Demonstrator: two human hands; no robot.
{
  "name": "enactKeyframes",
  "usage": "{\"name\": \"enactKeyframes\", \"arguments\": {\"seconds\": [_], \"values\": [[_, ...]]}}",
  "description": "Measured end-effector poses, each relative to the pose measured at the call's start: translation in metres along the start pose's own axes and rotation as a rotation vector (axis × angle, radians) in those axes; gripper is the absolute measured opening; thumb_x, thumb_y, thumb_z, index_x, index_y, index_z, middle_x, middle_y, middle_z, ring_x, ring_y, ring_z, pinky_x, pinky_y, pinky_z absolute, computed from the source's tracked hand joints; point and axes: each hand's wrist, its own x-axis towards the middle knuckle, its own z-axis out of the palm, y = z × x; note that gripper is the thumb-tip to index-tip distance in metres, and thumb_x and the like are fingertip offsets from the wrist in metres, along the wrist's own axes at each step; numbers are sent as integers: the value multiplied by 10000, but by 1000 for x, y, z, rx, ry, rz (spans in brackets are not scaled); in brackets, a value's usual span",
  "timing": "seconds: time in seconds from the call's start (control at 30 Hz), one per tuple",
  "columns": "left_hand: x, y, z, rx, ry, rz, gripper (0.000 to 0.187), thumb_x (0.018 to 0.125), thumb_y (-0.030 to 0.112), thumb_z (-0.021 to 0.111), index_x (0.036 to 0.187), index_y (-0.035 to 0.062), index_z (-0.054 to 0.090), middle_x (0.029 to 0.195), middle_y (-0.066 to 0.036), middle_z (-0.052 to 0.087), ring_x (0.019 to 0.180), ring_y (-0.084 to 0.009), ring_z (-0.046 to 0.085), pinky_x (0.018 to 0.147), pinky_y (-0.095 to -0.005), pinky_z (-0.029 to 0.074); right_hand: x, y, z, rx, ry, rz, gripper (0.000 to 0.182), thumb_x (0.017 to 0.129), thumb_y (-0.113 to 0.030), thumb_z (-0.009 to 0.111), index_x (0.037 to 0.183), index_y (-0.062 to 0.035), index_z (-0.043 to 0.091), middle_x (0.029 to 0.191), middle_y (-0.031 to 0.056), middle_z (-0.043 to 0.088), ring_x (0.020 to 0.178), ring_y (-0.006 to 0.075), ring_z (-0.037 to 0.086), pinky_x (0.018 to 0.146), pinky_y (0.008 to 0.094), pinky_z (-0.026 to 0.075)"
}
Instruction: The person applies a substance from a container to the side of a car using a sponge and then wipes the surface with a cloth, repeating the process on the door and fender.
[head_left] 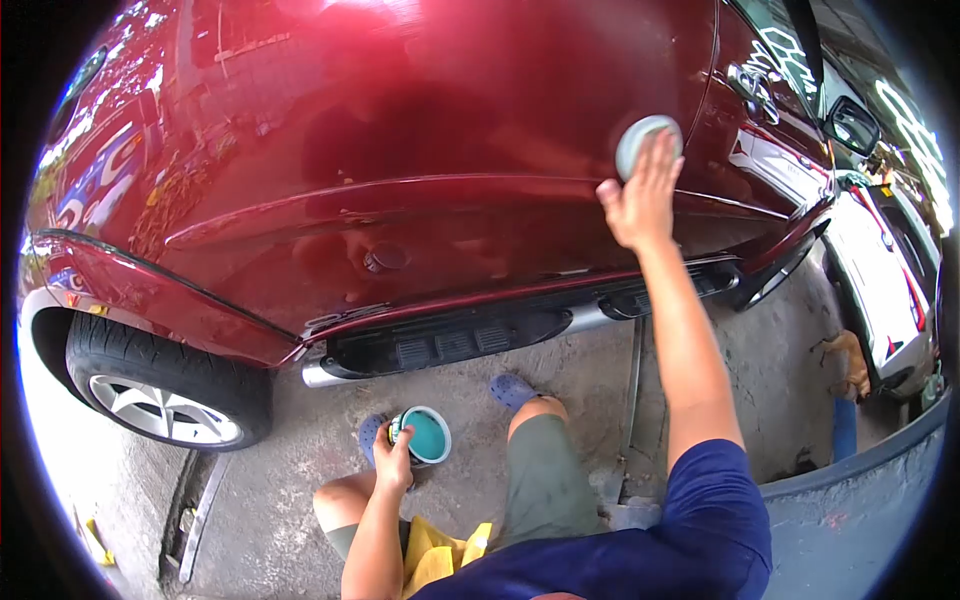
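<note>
My right hand [642, 195] is raised against the dark red car door [450, 110], its fingers lying over a round pale pad [633, 145] that touches the paint close to the door seam. Low in front of me, my left hand [393, 447] grips a small round tub [428, 435] by its left rim. Blue-green paste shows inside the tub. The fingertips of my right hand are slightly blurred, and part of the pad is hidden beneath them.
A black side step [450, 343] with silver ends runs under the door. A wheel [165, 390] stands at the left. Yellow cloth [440, 555] lies by my lap. At the right are a white car [880, 270], a brown dog [850, 362] and a grey ledge [850, 520].
</note>
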Motion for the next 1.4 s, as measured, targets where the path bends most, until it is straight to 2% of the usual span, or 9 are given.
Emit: {"name": "enactKeyframes", "arguments": {"seconds": [0.2,0.3,0.4,0.47,0.63,0.73,0.87,1.07,1.4], "values": [[-4,15,12,66,-49,29,446,956,275,727,1260,-39,637,1072,-92,713,988,-172,636,907,-315,500,59,37,-13,42,137,310,915,1088,-590,378,1680,33,64,1739,323,44,1625,474,32,1277,654,59],[-7,33,27,53,-95,51,473,963,323,713,1252,-44,635,1070,-97,707,998,-178,629,924,-315,491,-14,2,-4,64,35,190,892,1082,-533,441,1673,46,107,1730,335,82,1620,485,64,1278,651,75],[-11,48,33,20,-170,-50,581,968,379,681,1377,-27,603,1280,-161,685,1230,-260,601,1107,-366,406,-84,-8,9,104,-9,157,853,1070,-446,534,1658,57,174,1724,327,125,1609,485,135,1282,622,143],[-7,43,38,43,-189,-27,602,971,380,683,1398,-32,585,1308,-140,674,1247,-240,587,1097,-353,406,-81,-18,-4,217,48,235,704,1038,-268,636,1626,-8,348,1697,259,285,1559,469,287,1268,530,274],[7,31,58,-165,-171,15,606,1005,400,673,1403,-46,575,1281,-125,674,1229,-209,590,1081,-328,417,-97,-97,-42,525,271,416,412,1058,-86,581,1457,15,586,1462,223,621,1359,368,598,1153,457,447],[9,33,60,-301,-54,78,563,991,381,714,1308,-71,607,1134,-120,706,1033,-184,639,946,-324,501,-175,-195,-70,715,-66,438,472,969,-13,640,1440,-31,623,1474,222,615,1396,371,570,1198,471,412],[2,32,50,-388,5,70,528,1019,356,703,1322,-64,596,1152,-108,702,1033,-171,639,941,-314,504,-255,-281,-93,968,-432,160,464,963,-20,675,1426,-14,636,1452,200,635,1412,411,547,1202,514,411],[-9,24,37,-258,-39,118,560,981,330,732,1347,-68,586,1164,-146,706,1078,-198,645,969,-324,508,-282,-310,-84,1106,-754,134,439,1015,-99,650,1452,-69,629,1523,178,577,1480,404,461,1220,498,391],[-22,34,17,-347,11,34,609,999,329,731,1409,-75,529,1255,-155,672,1118,-203,646,941,-318,533,-242,-313,-84,1122,-795,152,337,980,-40,655,1313,-45,705,1408,177,662,1344,384,599,1160,485,467]]}}
